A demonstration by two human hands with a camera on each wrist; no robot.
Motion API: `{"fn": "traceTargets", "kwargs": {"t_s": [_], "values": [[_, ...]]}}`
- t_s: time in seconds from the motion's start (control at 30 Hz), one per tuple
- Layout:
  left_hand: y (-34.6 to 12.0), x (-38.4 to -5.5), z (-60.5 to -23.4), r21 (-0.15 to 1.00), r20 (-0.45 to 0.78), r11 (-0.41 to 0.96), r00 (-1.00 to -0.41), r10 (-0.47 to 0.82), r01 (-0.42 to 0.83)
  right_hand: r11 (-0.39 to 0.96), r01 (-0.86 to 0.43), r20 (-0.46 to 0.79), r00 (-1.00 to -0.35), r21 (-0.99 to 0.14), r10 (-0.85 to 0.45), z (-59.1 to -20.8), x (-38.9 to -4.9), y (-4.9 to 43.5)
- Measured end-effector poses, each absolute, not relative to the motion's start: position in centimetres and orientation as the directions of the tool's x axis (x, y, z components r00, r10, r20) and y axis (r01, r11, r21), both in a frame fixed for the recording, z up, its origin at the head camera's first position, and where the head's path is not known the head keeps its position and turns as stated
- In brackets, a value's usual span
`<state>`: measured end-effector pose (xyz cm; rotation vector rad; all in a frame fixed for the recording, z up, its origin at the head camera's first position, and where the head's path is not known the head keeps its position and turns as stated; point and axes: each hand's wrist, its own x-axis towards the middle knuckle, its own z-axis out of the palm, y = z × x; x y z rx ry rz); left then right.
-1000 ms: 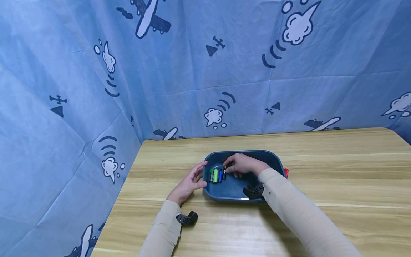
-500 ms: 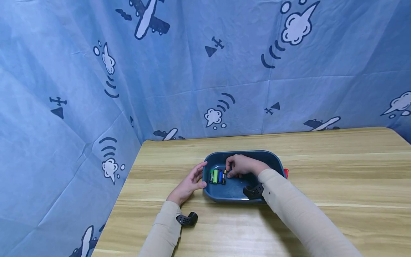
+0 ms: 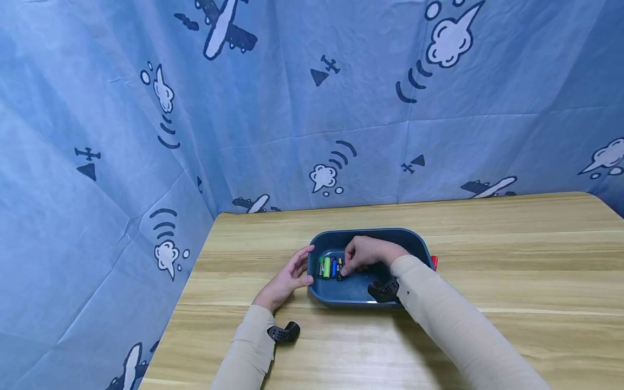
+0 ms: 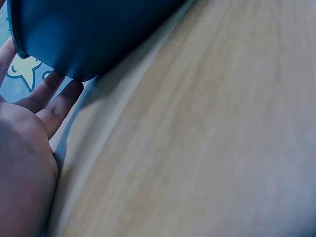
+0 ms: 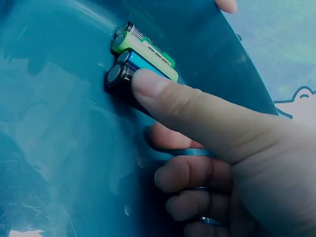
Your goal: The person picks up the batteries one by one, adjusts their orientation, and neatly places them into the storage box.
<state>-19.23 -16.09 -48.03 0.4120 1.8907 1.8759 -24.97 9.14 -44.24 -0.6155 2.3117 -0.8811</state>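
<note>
A dark blue plastic bin [image 3: 363,298] stands on the table. At its left end lies a row of batteries: a dark green one [image 3: 321,267], a lime green one [image 3: 327,268], a blue one [image 3: 333,267] and a black one with an orange end [image 3: 339,270]. My right hand [image 3: 368,252] is inside the bin, its thumb tip on the black battery in the right wrist view. The other fingers are bent beneath, and I cannot tell whether they grip it. My left hand [image 3: 287,276] rests against the bin's left end, fingers spread, nothing grasped.
A red object [image 3: 435,262] shows just outside the bin's right end. The wooden table [image 3: 526,287] extends on every side of the bin. A blue patterned curtain [image 3: 273,124] hangs behind and at the left of the table.
The black battery was between my right thumb and fingers, was laid down right of the blue one, and now lies straighter. My right thumb has come back against it. The left hand stayed put.
</note>
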Motion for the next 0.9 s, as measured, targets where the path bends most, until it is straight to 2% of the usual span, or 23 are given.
{"fn": "traceTargets", "kwargs": {"t_s": [0.2, 0.63, 0.77, 0.9], "values": [[-16.1, -19.2, -48.0, 0.995, -0.094, 0.035, -0.855, 0.51, -0.089, 0.713, -0.223, -0.348, -0.752, -0.665, -0.56, -44.4, -25.1, 9.0], [-16.2, -19.3, -47.9, 0.994, -0.105, 0.04, -0.851, 0.514, -0.099, 0.717, -0.209, -0.361, -0.75, -0.665, -0.554, -44.2, -25.2, 8.8], [-16.2, -19.2, -47.8, 0.995, -0.101, 0.04, -0.848, 0.52, -0.094, 0.709, -0.2, -0.381, -0.729, -0.676, -0.569, -43.1, -25.4, 9.2], [-16.2, -19.3, -47.8, 0.996, -0.086, 0.029, -0.844, 0.53, -0.084, 0.665, -0.201, -0.346, -0.727, -0.719, -0.594, -40.8, -26.0, 10.6]]}}
